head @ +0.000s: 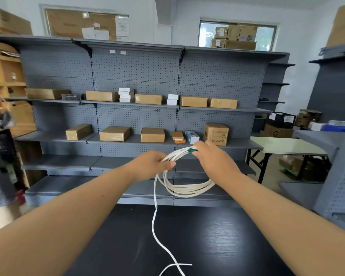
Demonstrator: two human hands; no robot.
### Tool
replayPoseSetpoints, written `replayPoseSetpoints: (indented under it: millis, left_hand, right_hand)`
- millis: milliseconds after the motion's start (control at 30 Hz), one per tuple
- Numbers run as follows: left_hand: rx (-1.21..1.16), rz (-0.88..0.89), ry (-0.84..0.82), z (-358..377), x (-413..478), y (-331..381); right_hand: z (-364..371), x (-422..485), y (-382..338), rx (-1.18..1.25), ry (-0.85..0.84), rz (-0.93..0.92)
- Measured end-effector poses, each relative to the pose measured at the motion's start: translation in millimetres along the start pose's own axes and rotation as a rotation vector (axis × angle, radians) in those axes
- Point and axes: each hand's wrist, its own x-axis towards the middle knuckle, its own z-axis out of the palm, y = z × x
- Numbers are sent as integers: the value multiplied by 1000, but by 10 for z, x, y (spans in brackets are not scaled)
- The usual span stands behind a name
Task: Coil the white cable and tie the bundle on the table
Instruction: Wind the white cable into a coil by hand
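Note:
A white cable [184, 189] hangs in several loops in the air above the black table [217, 242]. My left hand [151, 164] grips the loops at their left side. My right hand [213, 158] pinches the top of the bundle, where a green tie [192, 150] sits on the strands. One loose strand [154, 220] drops from the coil down to the table and crosses over itself near the front edge.
Grey pegboard shelving [139, 116] with several cardboard boxes stands right behind the table. A light folding table [287, 146] is at the right, with boxes beyond it. A grey shelf unit [339, 176] stands close on the right. Another person's blurred shape [0, 156] is at the left edge.

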Motion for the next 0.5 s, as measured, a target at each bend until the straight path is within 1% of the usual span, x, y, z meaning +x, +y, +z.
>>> replayPoseSetpoints:
  millis: [133, 233, 400, 500]
  left_hand:
    - [-176, 26, 19, 84, -35, -142]
    - [-214, 38, 85, 208, -46, -191]
    - [-245, 66, 328, 408, -55, -105]
    - [-178, 74, 456, 436, -33, -85]
  right_hand:
    - [3, 14, 48, 28, 21, 36]
    - [20, 20, 50, 107, 75, 103]
    - [79, -1, -28, 268, 154, 190]
    - [155, -26, -70, 395, 202, 249]
